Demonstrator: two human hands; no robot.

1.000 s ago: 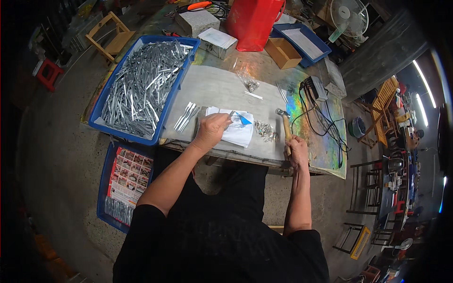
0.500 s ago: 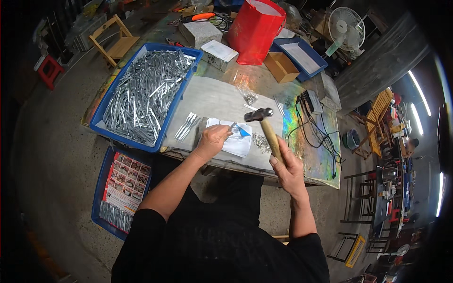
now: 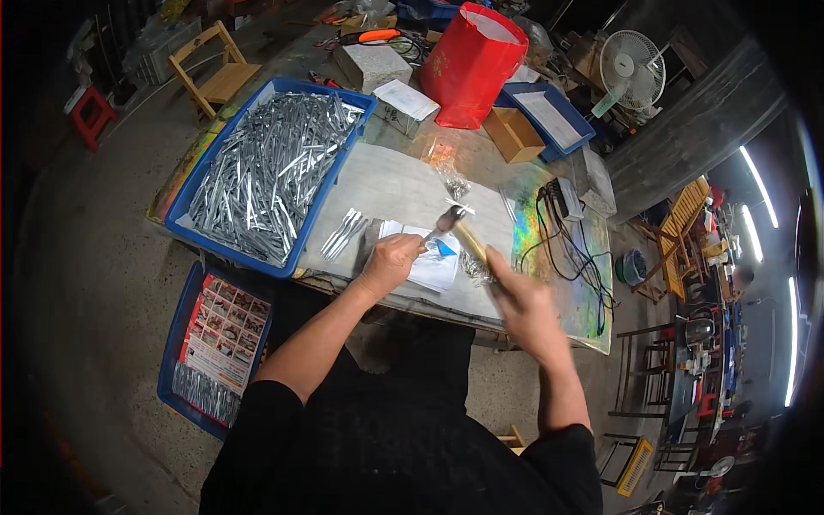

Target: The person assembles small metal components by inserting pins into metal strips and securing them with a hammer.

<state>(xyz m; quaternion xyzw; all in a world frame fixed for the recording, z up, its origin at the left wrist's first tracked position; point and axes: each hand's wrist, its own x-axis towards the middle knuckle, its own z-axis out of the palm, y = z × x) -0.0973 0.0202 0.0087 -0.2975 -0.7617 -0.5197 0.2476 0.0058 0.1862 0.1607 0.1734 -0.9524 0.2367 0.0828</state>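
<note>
In the head view, a hammer (image 3: 459,230) is gripped by the right hand (image 3: 519,300), the fingers closed round its wooden handle; hand and tool are blurred with motion. The hammer head is seen low, just over a small metal piece pinched at the fingertips of the left hand (image 3: 390,260). That hand is curled shut, resting on a white sheet (image 3: 433,266) on the grey mat (image 3: 403,184) of the table (image 3: 549,232). What exactly is pinched cannot be told; it is too small.

Just left of the hand a few loose metal strips (image 3: 343,233) are laid on the mat. Further left a blue bin (image 3: 270,176) is filled with many more of the same. A clear bag (image 3: 453,182) lies beyond the hammer, and black cables (image 3: 571,249) are coiled at the right end of the table. A red bag (image 3: 470,64) stands at the far edge.

For the blow to be struck well, the piece would best be kept flat and steady on the sheet, the fingertips drawn back from the striking point, and the hammer face brought down square, by short, controlled strokes rather than hard ones.
</note>
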